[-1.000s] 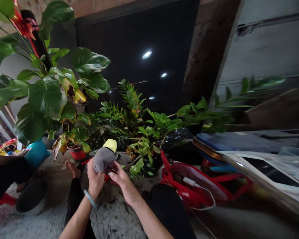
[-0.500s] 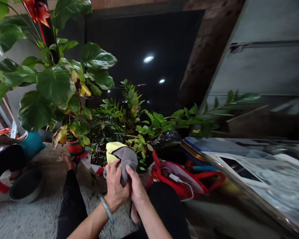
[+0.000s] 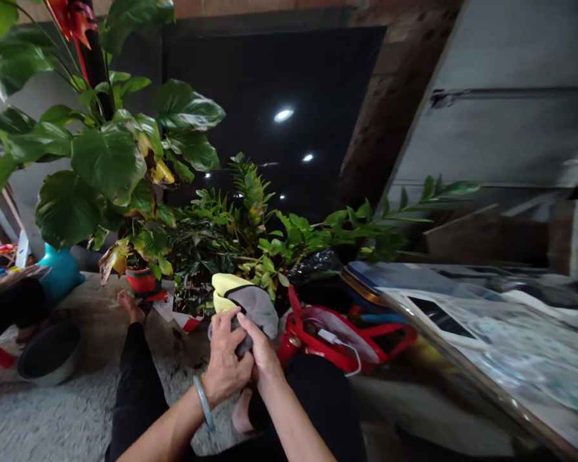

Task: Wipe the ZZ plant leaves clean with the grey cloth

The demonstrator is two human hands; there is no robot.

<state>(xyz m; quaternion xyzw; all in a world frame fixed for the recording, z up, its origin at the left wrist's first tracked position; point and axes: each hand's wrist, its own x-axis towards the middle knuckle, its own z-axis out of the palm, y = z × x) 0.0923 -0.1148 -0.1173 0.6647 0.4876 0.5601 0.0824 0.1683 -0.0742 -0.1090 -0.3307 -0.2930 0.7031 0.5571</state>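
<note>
A bunched yellow and grey cloth with dark edging [image 3: 255, 303] is held up in front of me, above my lap. My left hand [image 3: 225, 362], with a pale bangle on its wrist, is closed on the cloth's near left side. Pressed close against it, my right hand [image 3: 266, 359] grips the near right side, its thumb lying over the grey part. The fingers behind the cloth are partly hidden.
Right of my hands stands an open red bag [image 3: 298, 330] with a white cable. A table [image 3: 481, 398] farther right bears a white-framed tablet [image 3: 443, 316]. Potted plants [image 3: 250, 218] line the front. Leftward are a grey basin [image 3: 51, 356] and another person's dark-clothed leg [image 3: 17, 305].
The cloth has shifted slightly right and been turned in my hands, my right thumb now lying higher across it. The view has turned a little to the right.
</note>
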